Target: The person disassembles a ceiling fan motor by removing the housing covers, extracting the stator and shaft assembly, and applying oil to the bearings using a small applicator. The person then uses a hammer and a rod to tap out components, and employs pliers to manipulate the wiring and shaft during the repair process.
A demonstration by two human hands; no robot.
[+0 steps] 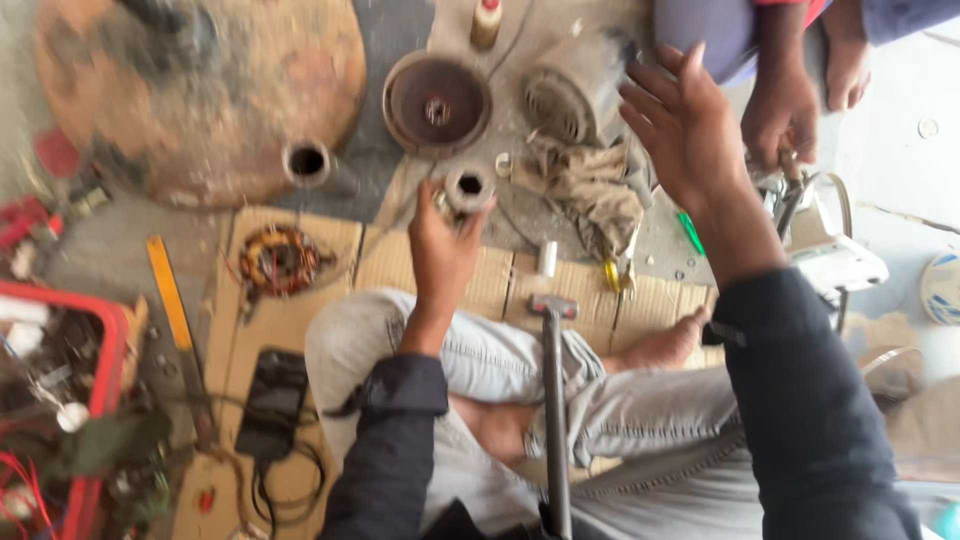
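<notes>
Two hands: left [440,245] gripping one metal cylinder [468,187], right [680,125] open, empty.

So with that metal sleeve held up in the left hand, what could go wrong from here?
1. The left hand grips the short metal sleeve over the legs; a slip could drop it onto the bare foot.
2. The hammer rests loosely across the lap and could slide if the legs move.
3. The raised right hand is open close to another person's hand, so they might collide.
</notes>
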